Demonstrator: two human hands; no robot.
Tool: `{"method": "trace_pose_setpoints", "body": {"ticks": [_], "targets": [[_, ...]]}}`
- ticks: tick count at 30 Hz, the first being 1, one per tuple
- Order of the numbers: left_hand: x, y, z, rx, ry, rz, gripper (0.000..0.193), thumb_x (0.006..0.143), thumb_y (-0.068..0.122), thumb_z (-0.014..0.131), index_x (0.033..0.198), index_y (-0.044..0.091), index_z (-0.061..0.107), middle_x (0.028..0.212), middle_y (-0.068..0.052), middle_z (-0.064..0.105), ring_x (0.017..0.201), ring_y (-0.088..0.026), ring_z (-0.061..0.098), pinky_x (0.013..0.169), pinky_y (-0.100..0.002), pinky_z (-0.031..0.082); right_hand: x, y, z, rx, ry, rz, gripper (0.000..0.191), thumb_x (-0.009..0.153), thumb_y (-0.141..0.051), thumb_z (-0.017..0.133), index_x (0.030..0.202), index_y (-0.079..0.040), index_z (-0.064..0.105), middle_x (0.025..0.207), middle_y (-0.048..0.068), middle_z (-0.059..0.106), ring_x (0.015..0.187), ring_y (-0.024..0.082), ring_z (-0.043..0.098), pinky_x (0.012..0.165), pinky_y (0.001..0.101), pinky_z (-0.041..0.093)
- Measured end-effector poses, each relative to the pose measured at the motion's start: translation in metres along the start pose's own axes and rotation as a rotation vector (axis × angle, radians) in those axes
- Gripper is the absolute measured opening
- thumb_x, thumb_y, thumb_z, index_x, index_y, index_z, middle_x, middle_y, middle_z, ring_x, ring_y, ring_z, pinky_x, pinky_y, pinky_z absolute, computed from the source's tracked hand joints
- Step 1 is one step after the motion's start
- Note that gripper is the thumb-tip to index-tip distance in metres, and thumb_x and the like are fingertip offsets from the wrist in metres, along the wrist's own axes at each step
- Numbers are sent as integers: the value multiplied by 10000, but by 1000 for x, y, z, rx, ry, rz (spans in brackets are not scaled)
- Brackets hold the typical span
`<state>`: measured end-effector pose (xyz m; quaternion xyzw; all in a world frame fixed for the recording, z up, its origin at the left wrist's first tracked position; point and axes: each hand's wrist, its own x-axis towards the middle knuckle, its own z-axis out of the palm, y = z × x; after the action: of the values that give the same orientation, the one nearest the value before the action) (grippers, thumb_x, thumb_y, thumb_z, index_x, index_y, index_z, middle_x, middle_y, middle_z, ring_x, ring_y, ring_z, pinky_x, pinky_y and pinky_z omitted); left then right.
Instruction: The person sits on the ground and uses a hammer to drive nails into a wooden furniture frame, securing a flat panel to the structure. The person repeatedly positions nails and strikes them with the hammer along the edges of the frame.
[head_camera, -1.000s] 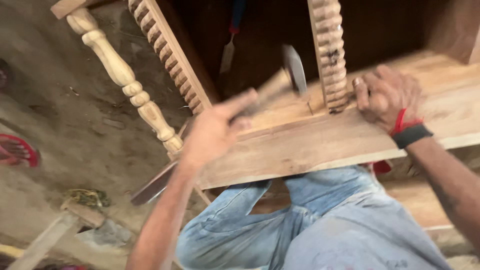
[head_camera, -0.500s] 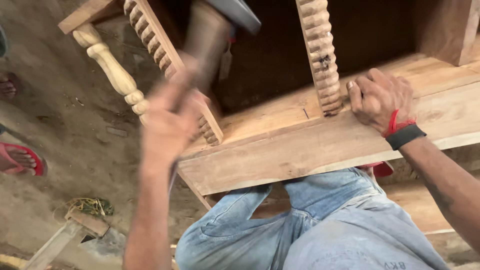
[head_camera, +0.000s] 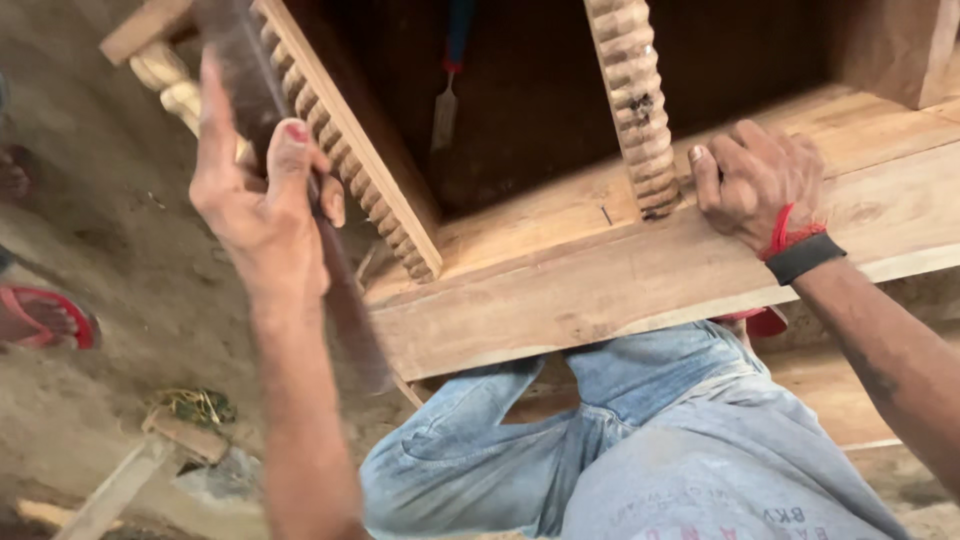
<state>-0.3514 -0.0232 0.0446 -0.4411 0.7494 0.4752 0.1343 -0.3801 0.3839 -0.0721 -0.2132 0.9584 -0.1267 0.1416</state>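
My left hand (head_camera: 255, 205) is raised at the left and grips a hammer (head_camera: 350, 310) by its handle. The handle is blurred and slants down to the right, and the head is lost at the top edge. My right hand (head_camera: 755, 180), with a red string and a black band at the wrist, rests fingers down on a thick wooden plank (head_camera: 600, 290). It lies right beside the foot of a spiral-carved post (head_camera: 630, 100) that stands on the plank. The plank lies across my knees in blue jeans (head_camera: 650, 430).
A ribbed wooden rail (head_camera: 350, 150) slants from the top left down to the plank, with a turned leg (head_camera: 170, 85) behind it. A blue-handled chisel (head_camera: 447, 100) lies in the dark hollow. A red sandal (head_camera: 45, 315) and wood scraps (head_camera: 130, 480) lie on the dirt floor at left.
My left hand has swung the hammer up and to the left, away from the foot of the carved post. My right hand has stayed on the plank.
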Motion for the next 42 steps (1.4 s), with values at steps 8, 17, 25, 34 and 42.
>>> {"method": "trace_pose_setpoints", "body": {"ticks": [8,17,25,34,42], "targets": [[-14,-13,8,277,-553,661,474,962,111,741,1415,57,611,1343,-152,676,1140,-292,656,980,-393,530,-1,5,4,37,-28,29,334,1092,-281,638,800,-120,648,776,47,557,669,275,565,666,412,427],[-27,-32,33,252,-628,439,596,972,132,766,1489,3,498,1258,-183,715,1040,-243,699,880,-348,528,-2,6,6,16,-46,30,393,1099,-290,651,748,-115,627,759,43,562,678,270,581,665,417,433],[4,23,-23,-250,127,119,426,1050,52,585,1464,-37,544,931,-191,608,643,-279,506,579,-421,442,-5,4,5,8,5,-5,320,1089,-264,667,803,-128,625,784,26,550,730,245,595,687,396,437],[-19,0,3,346,-595,298,558,908,247,721,1439,151,574,1418,-99,654,1242,-246,645,1051,-399,501,-2,2,3,13,46,-5,293,1059,-247,663,794,-129,623,766,12,536,741,222,601,690,400,433],[-26,14,32,454,-445,466,556,919,260,714,1447,174,562,1429,-125,640,1233,-294,639,1056,-432,472,-1,3,5,-19,24,4,366,1077,-263,685,751,-124,595,772,29,541,739,236,597,679,396,434]]}}
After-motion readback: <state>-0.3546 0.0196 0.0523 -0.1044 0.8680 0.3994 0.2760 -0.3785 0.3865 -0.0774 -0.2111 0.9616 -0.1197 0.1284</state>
